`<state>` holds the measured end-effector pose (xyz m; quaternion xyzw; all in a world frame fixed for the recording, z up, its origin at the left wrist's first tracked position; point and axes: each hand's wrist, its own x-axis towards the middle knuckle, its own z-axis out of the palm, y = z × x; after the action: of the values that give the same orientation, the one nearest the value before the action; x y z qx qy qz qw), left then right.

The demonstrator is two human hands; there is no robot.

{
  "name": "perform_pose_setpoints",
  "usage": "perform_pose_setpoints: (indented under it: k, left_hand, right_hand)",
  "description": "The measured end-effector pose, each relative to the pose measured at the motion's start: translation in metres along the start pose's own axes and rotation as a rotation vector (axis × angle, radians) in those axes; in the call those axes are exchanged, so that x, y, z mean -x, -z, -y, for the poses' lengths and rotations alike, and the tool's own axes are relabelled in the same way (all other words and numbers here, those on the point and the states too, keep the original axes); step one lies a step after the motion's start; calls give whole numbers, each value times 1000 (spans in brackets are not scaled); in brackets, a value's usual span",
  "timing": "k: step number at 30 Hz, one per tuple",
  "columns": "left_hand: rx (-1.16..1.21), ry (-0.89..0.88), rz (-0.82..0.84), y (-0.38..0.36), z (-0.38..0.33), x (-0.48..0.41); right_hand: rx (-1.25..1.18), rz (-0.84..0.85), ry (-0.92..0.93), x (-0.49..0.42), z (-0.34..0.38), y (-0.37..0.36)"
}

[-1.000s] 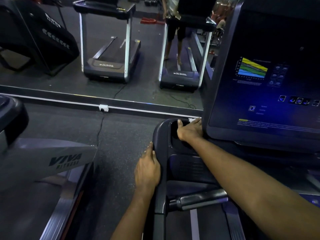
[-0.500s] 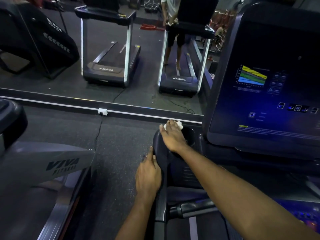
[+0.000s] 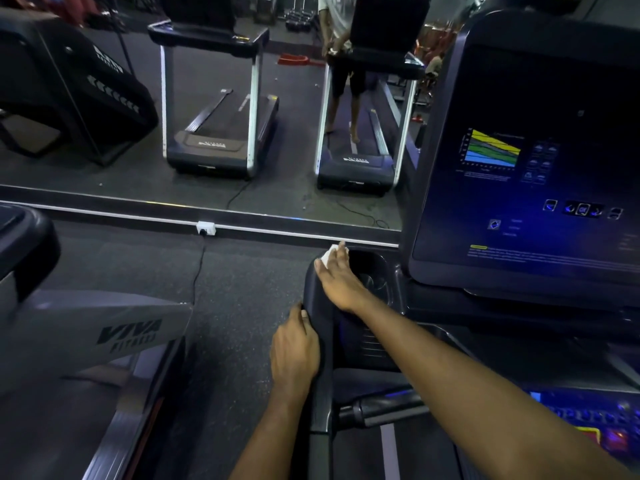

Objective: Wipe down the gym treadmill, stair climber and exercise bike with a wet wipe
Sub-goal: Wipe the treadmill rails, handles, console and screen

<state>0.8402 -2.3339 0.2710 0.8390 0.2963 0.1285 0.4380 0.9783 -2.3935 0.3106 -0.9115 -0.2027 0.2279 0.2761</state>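
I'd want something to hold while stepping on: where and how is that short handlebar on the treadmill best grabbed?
Wrap a grip round the handlebar from above, on its visible stretch beside the side rail: it is a round bar lying roughly level, and the right forearm hides its far end.

Right arm reaches far, right hand flat on the wipe; nearer, left hand curls round the console edge.
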Motion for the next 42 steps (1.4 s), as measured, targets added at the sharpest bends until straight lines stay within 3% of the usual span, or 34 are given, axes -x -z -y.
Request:
perform_pose_setpoints:
  k: [3, 8, 15, 19, 21, 25, 30, 33, 37, 39, 42]
  left_hand:
    - [-1, -1, 6, 1, -3, -1]
    - [12, 19, 12, -2, -2, -5]
    - [34, -16, -4, -5, 1, -5]
    - [24, -10, 0, -5, 1, -4]
    - [0, -20, -3, -5, 1, -4]
    - [-26, -19, -1, -3, 2, -5]
    - [-13, -25, 3, -3, 1, -2]
    - [-22, -22, 2, -2, 3, -3]
    - [-13, -23, -3, -4, 3, -5]
    - [-21, -21, -3, -6, 4, -6]
    - [-26, -16, -5, -5, 4, -5]
  right_hand:
    - [86, 13, -65, 14, -3, 1]
    - [414, 9, 107, 61, -28, -6]
    - [198, 59, 36, 45, -20, -2]
    - [276, 110, 114, 60, -36, 2]
    - [407, 49, 111, 77, -57, 11]
    - [712, 9, -71, 81, -70, 26]
    - [765, 23, -281, 50, -42, 21]
    - [728, 29, -277, 61, -40, 16]
    - [560, -110, -54, 86, -44, -6]
    - [388, -65, 49, 76, -42, -13]
    - [223, -13, 57, 47, -35, -5]
